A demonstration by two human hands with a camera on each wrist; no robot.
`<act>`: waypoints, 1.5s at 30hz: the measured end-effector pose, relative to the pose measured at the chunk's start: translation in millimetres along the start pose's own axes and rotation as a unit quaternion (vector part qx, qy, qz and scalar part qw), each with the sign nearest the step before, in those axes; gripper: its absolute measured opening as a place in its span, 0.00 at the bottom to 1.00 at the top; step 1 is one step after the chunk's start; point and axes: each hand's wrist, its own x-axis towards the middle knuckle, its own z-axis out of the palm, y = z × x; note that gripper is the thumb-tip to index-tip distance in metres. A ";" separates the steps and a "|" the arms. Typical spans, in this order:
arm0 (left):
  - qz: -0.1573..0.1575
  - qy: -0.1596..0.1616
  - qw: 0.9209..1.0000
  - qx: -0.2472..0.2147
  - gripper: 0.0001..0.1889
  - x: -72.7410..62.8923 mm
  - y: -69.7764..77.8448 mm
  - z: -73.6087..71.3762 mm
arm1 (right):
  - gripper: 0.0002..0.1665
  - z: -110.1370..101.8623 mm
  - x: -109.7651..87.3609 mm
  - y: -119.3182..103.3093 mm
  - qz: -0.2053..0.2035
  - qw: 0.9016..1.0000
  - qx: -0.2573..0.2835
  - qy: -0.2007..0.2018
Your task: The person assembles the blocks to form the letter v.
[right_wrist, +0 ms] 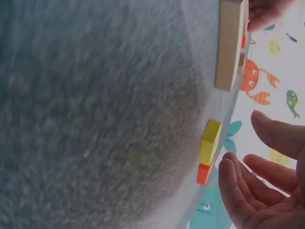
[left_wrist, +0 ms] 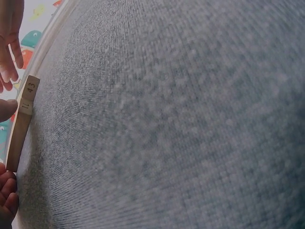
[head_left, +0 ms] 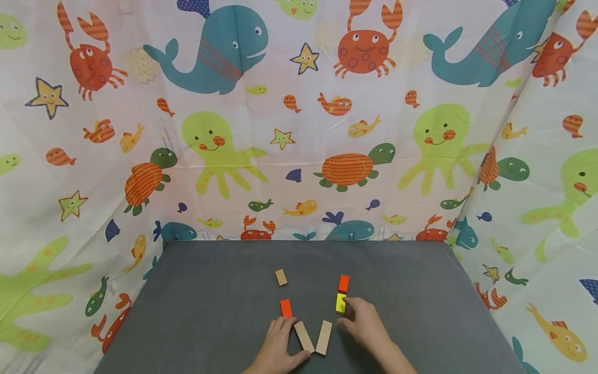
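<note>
My left hand point(head_left: 275, 347) holds a slim plain wooden block point(head_left: 304, 336) lengthwise, thumb at its near end and fingertips at its far end. In the left wrist view the long side of that block point(left_wrist: 19, 136) shows between thumb and fingers. A second plain block point(head_left: 324, 337) leans toward it, their near ends meeting in a V. My right hand point(head_left: 366, 323) is beside a yellow block point(head_left: 341, 303), thumb and fingers apart with nothing between them. An orange-red block point(head_left: 343, 283) lies end to end with the yellow one. Another orange-red block point(head_left: 286, 307) lies just beyond my left fingertips.
A small plain wooden block point(head_left: 281, 277) lies farther back on the left. All the blocks are on a dark grey table point(head_left: 224, 291). A white curtain point(head_left: 285, 171) printed with sea animals stands behind the table and along its sides.
</note>
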 end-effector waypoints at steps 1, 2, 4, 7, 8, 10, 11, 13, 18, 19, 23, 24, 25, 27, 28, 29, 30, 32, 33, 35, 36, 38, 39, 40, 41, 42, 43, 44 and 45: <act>0.001 0.002 1.000 0.000 0.43 -0.3 -0.2 0.1 | 0.34 0.0 1.3 1.1 0.004 1.000 -0.001 0.003; 0.002 0.003 1.000 0.002 0.43 -0.4 -0.5 0.2 | 0.34 0.1 2.7 2.3 0.009 1.000 -0.006 0.006; 0.005 0.005 1.000 0.004 0.42 -0.5 -1.5 0.3 | 0.35 0.5 4.9 4.2 0.011 1.000 -0.011 0.013; 0.004 0.004 1.000 0.006 0.40 -0.5 -2.5 0.6 | 0.34 2.0 7.8 8.7 0.012 1.000 -0.013 0.025; 0.003 0.003 1.000 0.007 0.40 -0.3 -2.8 0.8 | 0.34 2.5 8.7 10.4 0.010 0.999 -0.015 0.027; 0.002 0.003 1.000 0.008 0.40 0.1 -2.9 1.0 | 0.34 3.7 10.4 13.7 0.008 0.999 -0.015 0.033; 0.002 0.003 1.000 0.008 0.40 0.1 -2.6 1.0 | 0.34 4.3 11.1 15.1 0.008 0.999 -0.016 0.035; 0.003 0.004 1.000 0.007 0.40 0.5 -2.2 1.1 | 0.34 5.2 12.2 17.1 0.006 0.999 -0.015 0.038; 0.003 0.005 1.000 0.008 0.41 0.6 -0.6 1.3 | 0.36 7.5 16.0 20.9 0.007 0.999 -0.012 0.035; 0.002 0.006 1.000 0.009 0.41 0.4 -0.5 1.4 | 0.37 8.1 17.2 21.5 0.008 0.999 -0.012 0.032; 0.002 0.007 1.000 0.011 0.41 -0.1 -0.5 1.2 | 0.38 9.3 22.2 22.7 0.014 1.000 -0.009 0.020; 0.002 0.007 1.000 0.012 0.41 -0.1 -0.5 1.0 | 0.38 9.6 23.5 23.0 0.015 1.000 -0.008 0.018; 0.002 0.007 1.000 0.012 0.41 -0.1 -0.6 0.9 | 0.38 9.7 24.5 23.2 0.016 1.000 -0.007 0.016; 0.004 0.007 1.000 0.011 0.41 -0.2 -0.8 0.9 | 0.38 10.1 26.5 23.6 0.017 1.000 -0.003 0.015; 0.006 0.008 1.000 0.012 0.41 -0.2 -1.0 1.1 | 0.38 10.3 27.2 23.8 0.018 1.000 -0.002 0.015; 0.008 0.009 1.000 0.014 0.41 -0.3 -1.2 1.3 | 0.38 10.6 28.0 24.2 0.018 1.000 -0.003 0.015; 0.011 0.011 1.000 0.016 0.41 -0.5 -1.5 1.6 | 0.38 11.0 28.6 24.6 0.018 1.000 -0.005 0.015; 0.015 0.014 1.000 0.021 0.41 -1.0 -1.8 2.4 | 0.38 11.3 29.6 25.0 0.019 1.000 -0.008 0.014; 0.017 0.016 0.999 0.023 0.41 -1.1 -1.7 2.5 | 0.38 11.3 30.0 25.4 0.019 1.000 -0.010 0.013; 0.018 0.017 0.999 0.027 0.41 -1.3 -1.6 2.8 | 0.39 11.7 30.9 26.4 0.017 1.000 -0.014 0.012; 0.018 0.017 0.999 0.027 0.41 -1.5 -1.3 2.8 | 0.39 11.7 31.3 26.9 0.014 1.000 -0.014 0.012; 0.019 0.017 0.999 0.028 0.41 -1.6 -0.7 2.6 | 0.38 11.6 32.0 27.8 0.006 1.000 -0.012 0.012; 0.020 0.016 0.999 0.027 0.41 -1.6 -0.7 2.5 | 0.38 11.9 32.3 28.3 0.003 1.000 -0.010 0.012; 0.020 0.016 0.999 0.027 0.41 -1.9 -0.6 2.3 | 0.37 12.3 32.5 28.7 0.001 1.000 -0.008 0.011; 0.021 0.016 0.999 0.026 0.41 -2.1 -0.6 2.2 | 0.37 12.4 32.6 28.9 -0.002 1.000 -0.006 0.011; 0.022 0.016 0.999 0.026 0.41 -2.1 -0.7 2.0 | 0.36 12.8 32.8 29.3 -0.003 1.000 -0.005 0.010; 0.023 0.016 0.999 0.027 0.40 -2.1 -1.0 2.1 | 0.36 13.1 32.8 29.3 -0.003 1.000 -0.003 0.008; 0.023 0.016 0.999 0.026 0.40 -2.2 -1.5 2.3 | 0.36 13.6 32.8 29.5 -0.001 1.000 -0.002 0.006; 0.023 0.016 0.999 0.025 0.40 -2.2 -1.8 2.5 | 0.36 14.0 32.7 29.6 0.001 1.000 -0.003 0.005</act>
